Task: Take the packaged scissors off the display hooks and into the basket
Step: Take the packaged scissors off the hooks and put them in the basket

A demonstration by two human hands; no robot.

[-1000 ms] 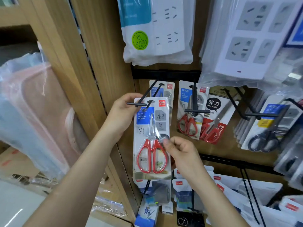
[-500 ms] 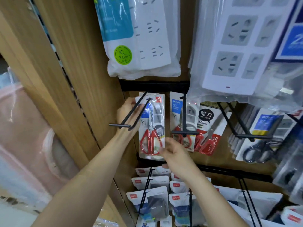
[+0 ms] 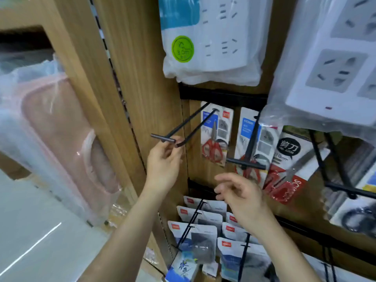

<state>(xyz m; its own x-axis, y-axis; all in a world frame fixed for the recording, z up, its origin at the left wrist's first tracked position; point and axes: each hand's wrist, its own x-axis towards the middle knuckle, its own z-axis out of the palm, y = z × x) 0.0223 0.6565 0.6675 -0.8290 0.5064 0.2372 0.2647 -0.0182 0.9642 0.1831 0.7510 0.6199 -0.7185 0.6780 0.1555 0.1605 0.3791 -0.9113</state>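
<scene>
**Hands at the display hook (image 3: 195,129)**

Head view: the left hand (image 3: 163,159) has its fingers curled, pinching the hook's front tip. The packaged scissors (image 3: 215,139) hang right at the back of that hook, against the wooden panel. Just below them the right hand (image 3: 241,193) hovers, fingers loose and spread, holding nothing.

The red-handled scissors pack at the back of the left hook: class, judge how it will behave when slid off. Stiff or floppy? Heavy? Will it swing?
Probably stiff: the scissors pack hangs flat, its card unbent. Likely light but bottom-heavy, as the red handles sit low. It may swing, hanging from one slot on the hook.
</scene>
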